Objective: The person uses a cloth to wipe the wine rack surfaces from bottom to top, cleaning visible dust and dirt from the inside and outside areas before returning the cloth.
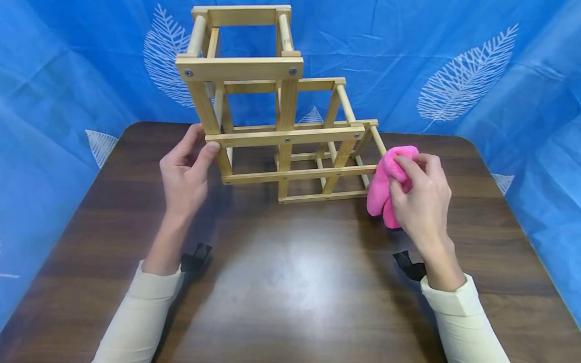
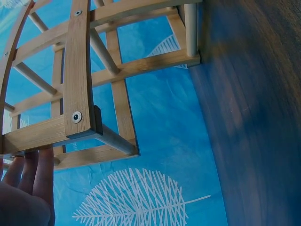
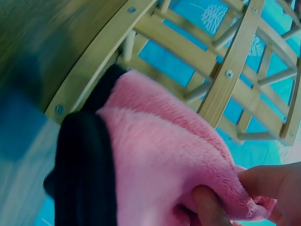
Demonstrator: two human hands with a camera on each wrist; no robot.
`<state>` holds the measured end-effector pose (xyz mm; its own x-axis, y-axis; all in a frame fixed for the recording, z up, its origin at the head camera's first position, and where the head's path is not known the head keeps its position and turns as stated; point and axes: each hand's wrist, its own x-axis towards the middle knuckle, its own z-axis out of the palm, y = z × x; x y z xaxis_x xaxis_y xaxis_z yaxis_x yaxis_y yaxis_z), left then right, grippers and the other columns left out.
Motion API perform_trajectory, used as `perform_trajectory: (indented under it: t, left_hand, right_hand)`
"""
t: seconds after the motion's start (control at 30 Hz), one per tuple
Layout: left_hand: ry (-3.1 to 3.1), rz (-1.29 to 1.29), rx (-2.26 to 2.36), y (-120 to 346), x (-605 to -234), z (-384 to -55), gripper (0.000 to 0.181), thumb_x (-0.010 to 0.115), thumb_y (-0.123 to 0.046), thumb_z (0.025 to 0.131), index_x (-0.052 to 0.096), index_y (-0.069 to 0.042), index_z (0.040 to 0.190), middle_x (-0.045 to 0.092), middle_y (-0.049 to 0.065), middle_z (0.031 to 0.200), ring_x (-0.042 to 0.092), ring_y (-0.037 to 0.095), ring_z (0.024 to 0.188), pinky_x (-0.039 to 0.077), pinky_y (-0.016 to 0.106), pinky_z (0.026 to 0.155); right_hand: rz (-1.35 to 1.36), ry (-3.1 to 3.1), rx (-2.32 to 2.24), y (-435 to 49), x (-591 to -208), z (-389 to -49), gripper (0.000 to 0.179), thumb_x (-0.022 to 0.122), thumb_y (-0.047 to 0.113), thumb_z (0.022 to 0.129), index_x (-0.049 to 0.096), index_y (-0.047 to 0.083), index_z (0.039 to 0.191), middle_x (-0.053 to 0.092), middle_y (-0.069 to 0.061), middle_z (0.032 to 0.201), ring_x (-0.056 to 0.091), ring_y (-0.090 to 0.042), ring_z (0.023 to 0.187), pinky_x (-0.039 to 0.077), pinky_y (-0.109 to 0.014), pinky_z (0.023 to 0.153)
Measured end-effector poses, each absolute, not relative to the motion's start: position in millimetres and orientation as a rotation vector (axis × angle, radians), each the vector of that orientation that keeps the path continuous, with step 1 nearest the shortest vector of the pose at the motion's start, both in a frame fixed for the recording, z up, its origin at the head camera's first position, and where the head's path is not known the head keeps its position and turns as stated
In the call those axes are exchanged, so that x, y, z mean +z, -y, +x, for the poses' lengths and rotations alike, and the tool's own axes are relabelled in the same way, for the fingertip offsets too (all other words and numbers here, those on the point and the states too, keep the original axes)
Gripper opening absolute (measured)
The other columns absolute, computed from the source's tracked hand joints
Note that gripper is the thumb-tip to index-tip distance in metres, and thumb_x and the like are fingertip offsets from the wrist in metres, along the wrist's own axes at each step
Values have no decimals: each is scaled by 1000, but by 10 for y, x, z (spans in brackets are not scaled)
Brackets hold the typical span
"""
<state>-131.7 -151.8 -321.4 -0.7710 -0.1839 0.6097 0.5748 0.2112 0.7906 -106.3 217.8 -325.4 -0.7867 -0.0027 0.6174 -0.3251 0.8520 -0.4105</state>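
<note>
A stepped rack of light wooden slats and dowels [image 1: 281, 136] stands over the far half of the table, taller on its left side. My left hand [image 1: 186, 174] pinches the left end of a middle slat, thumb in front; in the left wrist view its fingers [image 2: 37, 174] reach behind the slat. My right hand [image 1: 424, 194] pinches a bunched, fluffy pink cloth [image 1: 379, 194] against the rack's right end. Up close, the cloth [image 3: 155, 146] shows a thick black border [image 3: 87, 165]. Part of the rack's right end is hidden behind it.
The dark wood-grain table [image 1: 290, 292] has rounded far corners and a bright reflection in the middle. Blue sheeting [image 1: 390, 40] with white leaf prints hangs behind and on both sides. Black straps [image 1: 410, 264] stick out near both wrists.
</note>
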Motion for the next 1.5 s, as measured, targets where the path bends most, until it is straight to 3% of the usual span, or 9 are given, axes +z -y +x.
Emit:
perform_trajectory:
  t: [0.37,1.0,1.1,1.27,1.5]
  left_hand:
    - [1854,-367,-1642,1542,-3213,-1321,31,65,0,93,68,-3,124,69,13,117,70,17,90,56,26,80]
    - [1870,-379,-1617,1579,-3224,-1316,34,66,-2,93,67,-5,127,69,12,117,70,18,91,56,26,80]
    - [1882,-356,-1616,1576,-3225,-1313,34,66,-2,93,68,-5,126,70,11,116,69,15,84,56,24,77]
    - [1904,-320,-1598,1561,-3216,-1304,35,69,-2,91,68,-6,126,71,9,113,63,15,70,48,19,59]
    - [1932,-310,-1595,1549,-3200,-1304,36,70,-4,91,69,-9,126,71,3,115,59,13,66,40,20,52]
  right_hand:
    - [364,2364,746,-1898,-3310,-1009,34,72,-2,82,70,-6,115,56,-28,112,57,-39,95,44,-47,68]
    - [571,2200,847,-1294,-3475,-1015,28,67,-4,81,73,-4,108,58,-24,106,57,-38,93,49,-46,73]
    - [593,2180,880,-1166,-3491,-1015,29,67,-4,80,74,-2,108,59,-24,107,57,-38,93,49,-47,74]
    - [624,2209,889,-1015,-3493,-1003,30,69,-5,80,73,-1,109,59,-22,108,57,-37,95,50,-47,76]
    - [660,2194,930,-814,-3506,-996,32,67,-7,78,74,-1,108,59,-21,107,58,-36,93,51,-47,75]
